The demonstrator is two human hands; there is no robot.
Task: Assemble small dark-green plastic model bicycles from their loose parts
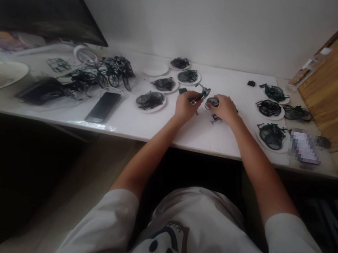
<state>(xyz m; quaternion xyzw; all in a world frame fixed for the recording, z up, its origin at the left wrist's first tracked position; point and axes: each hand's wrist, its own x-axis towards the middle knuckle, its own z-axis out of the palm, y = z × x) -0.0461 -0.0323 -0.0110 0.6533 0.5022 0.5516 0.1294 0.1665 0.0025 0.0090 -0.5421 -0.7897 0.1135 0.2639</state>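
Where you sit: white bench (155,128) against a pale wall.
Left hand (186,105): grips a small tool (197,98), tip angled up-right.
Right hand (224,109): clasps a dark wheel (212,102).

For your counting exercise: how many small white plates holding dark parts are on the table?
8. Four left of the hands. Four at right. The bare plate is excluded.

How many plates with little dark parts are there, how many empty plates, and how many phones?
Plates with dark parts: 9
Empty small plates: 1
Phones lying flat: 1, plus 1 blurred, phone-like thing
Total: 12 things

The left hand holds a small dark frame piece; the right hand rests on a small wheel.
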